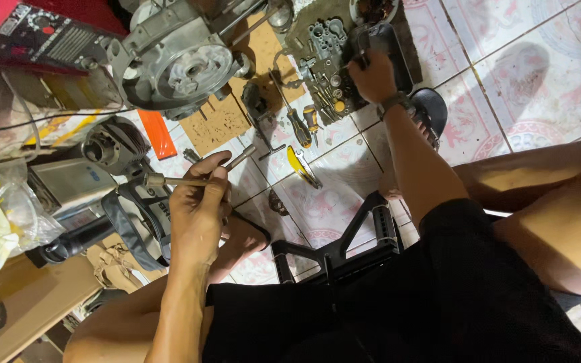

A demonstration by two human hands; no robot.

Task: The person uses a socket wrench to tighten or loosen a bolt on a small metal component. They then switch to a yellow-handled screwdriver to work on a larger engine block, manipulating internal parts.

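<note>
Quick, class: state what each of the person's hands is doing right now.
Left hand: closed around a metal socket wrench.
Right hand: closed, reaching among small parts; what it grips cannot be told.

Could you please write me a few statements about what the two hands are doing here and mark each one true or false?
1. The left hand holds a slim metal tool. True.
2. The right hand rests on the person's knee. False: it reaches out to a dark tray beside the small metal parts on the floor.
3. A wristwatch sits on the right wrist. True.
4. The big grey engine case lies in the person's lap. False: it sits on the floor beyond the left hand.
5. A screwdriver with a yellow and black handle lies on the floor tiles. True.
</note>
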